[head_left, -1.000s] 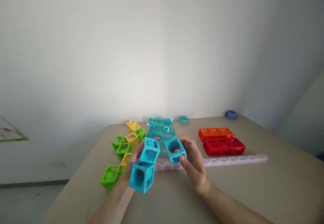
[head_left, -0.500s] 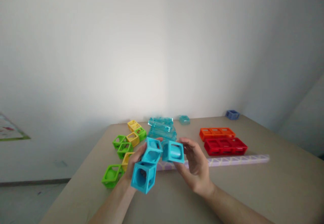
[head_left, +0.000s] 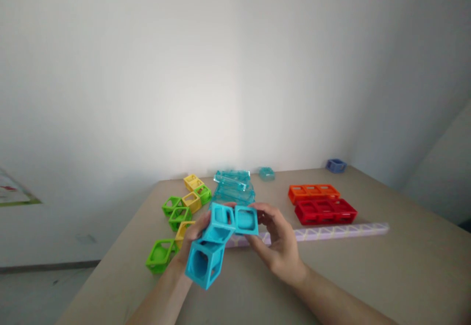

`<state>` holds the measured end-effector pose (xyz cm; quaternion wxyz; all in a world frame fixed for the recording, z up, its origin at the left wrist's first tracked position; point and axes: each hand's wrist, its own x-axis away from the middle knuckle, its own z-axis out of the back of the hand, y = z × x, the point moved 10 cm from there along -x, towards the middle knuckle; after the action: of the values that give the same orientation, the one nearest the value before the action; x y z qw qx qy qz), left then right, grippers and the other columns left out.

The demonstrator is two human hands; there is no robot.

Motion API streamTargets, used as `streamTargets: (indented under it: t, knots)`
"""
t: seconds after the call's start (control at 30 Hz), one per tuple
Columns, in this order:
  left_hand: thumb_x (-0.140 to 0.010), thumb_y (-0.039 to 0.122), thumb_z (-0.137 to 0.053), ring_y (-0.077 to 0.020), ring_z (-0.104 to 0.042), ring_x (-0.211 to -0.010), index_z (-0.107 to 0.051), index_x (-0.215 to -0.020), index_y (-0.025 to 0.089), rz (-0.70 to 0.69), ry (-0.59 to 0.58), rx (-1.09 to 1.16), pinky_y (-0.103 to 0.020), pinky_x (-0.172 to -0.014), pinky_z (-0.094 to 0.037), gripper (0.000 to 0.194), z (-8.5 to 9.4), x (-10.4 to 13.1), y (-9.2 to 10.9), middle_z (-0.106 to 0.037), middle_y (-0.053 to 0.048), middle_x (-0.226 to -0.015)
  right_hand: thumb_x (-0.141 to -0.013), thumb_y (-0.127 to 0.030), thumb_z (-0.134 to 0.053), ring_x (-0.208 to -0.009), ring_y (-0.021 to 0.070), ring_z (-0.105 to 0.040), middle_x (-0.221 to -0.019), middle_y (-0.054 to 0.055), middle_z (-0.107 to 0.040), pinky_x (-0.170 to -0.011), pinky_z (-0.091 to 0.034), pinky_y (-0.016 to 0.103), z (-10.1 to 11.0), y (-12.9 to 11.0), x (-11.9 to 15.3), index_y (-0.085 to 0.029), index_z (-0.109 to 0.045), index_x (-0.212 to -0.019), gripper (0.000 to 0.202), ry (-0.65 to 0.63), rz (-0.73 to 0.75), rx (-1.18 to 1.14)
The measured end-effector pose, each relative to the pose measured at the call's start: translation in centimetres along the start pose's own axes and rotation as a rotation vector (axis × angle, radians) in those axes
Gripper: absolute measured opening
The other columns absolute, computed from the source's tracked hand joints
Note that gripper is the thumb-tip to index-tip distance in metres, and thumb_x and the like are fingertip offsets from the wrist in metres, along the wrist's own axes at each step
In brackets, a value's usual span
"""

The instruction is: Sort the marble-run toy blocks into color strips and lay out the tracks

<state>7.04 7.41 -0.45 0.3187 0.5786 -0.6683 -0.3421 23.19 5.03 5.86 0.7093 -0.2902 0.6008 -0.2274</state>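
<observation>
My left hand (head_left: 193, 237) grips two joined light-blue cube blocks (head_left: 205, 261) from their left side; the lower one shows a round hollow toward me. Fingers and thumb of my right hand (head_left: 277, 241) close around a single light-blue cube block (head_left: 246, 220), its square frame facing me. That single cube meets the right side of the upper left-hand cube; whether they are locked together I cannot tell. All of these are held above the table. Some of my left fingers are hidden behind the blocks.
Green and yellow cube blocks (head_left: 191, 201) lie to the left. Behind my hands is a pile of clear teal pieces (head_left: 233, 192). Orange blocks (head_left: 313, 192), red blocks (head_left: 326, 211) and a lilac patterned strip (head_left: 342, 232) lie right; a dark-blue block (head_left: 336, 165) sits far back.
My right hand has moved left and turned its cube, closing the gap to the cubes in my left hand. The left-hand cubes have tilted and shifted slightly down.
</observation>
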Motion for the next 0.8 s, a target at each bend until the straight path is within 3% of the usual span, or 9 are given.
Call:
streamTargets:
  t: [0.13, 0.33, 0.47, 0.6, 0.7, 0.8]
  knots:
    - [-0.068, 0.055, -0.074, -0.0074, -0.047, -0.039, -0.069, -0.107, 0.019, 0.044, -0.007, 0.004, -0.018, -0.038, -0.041, 0.054, -0.2, 0.0, -0.4, -0.057, 0.001, -0.056, -0.078, -0.018, -0.069, -0.084, 0.0204, -0.059, -0.105, 0.006, -0.059, -0.074, -0.051, 0.036, 0.7, 1.0, 0.3, -0.027, -0.051, -0.121, 0.048, 0.071, -0.049, 0.067]
    - [-0.064, 0.055, -0.077, -0.0046, -0.036, -0.029, -0.058, -0.124, 0.021, -0.097, 0.168, -0.015, -0.017, -0.029, -0.034, 0.071, 0.0, 0.4, 1.2, -0.054, 0.006, -0.054, -0.081, -0.023, -0.068, -0.09, 0.0199, -0.06, -0.103, 0.005, -0.058, -0.075, -0.054, 0.033, 0.7, 1.3, 0.3, -0.028, -0.051, -0.117, 0.04, 0.076, -0.099, -0.023]
    - [-0.068, 0.045, -0.077, -0.0038, -0.039, -0.031, -0.06, -0.122, 0.019, -0.193, 0.155, -0.085, -0.016, -0.031, -0.035, 0.062, -0.8, 0.6, 1.8, -0.061, 0.003, -0.062, -0.082, -0.025, -0.068, -0.09, 0.0185, -0.061, -0.103, 0.004, -0.059, -0.074, -0.055, 0.03, 0.2, 2.0, 0.2, -0.028, -0.051, -0.115, 0.038, 0.055, -0.151, -0.062]
    - [-0.068, 0.038, -0.079, -0.007, -0.054, -0.047, -0.065, -0.114, 0.018, -0.247, 0.146, -0.151, -0.019, -0.047, -0.048, 0.051, -1.2, 0.7, 2.1, -0.069, -0.002, -0.078, -0.082, -0.028, -0.069, -0.082, 0.0163, -0.061, -0.097, 0.003, -0.06, -0.069, -0.056, 0.028, 0.5, 2.7, 0.2, -0.027, -0.051, -0.113, 0.035, 0.082, -0.2, -0.087]
    - [-0.07, 0.041, -0.077, -0.0119, -0.062, -0.064, -0.067, -0.11, 0.018, -0.211, 0.155, -0.218, -0.021, -0.058, -0.052, 0.048, -1.4, 0.7, 1.7, -0.07, -0.006, -0.092, -0.081, -0.03, -0.069, -0.081, 0.0167, -0.06, -0.094, 0.003, -0.059, -0.067, -0.056, 0.028, 1.0, 2.9, 0.2, -0.025, -0.052, -0.11, 0.034, 0.124, -0.222, -0.074]
    - [-0.072, 0.046, -0.075, -0.0086, -0.056, -0.056, -0.066, -0.107, 0.019, -0.161, 0.169, -0.306, -0.019, -0.052, -0.048, 0.045, -1.2, 0.7, 1.1, -0.068, -0.002, -0.081, -0.081, -0.031, -0.07, -0.078, 0.0167, -0.06, -0.09, 0.003, -0.059, -0.065, -0.056, 0.028, 1.2, 2.9, 0.3, -0.024, -0.053, -0.107, 0.032, 0.152, -0.239, -0.055]
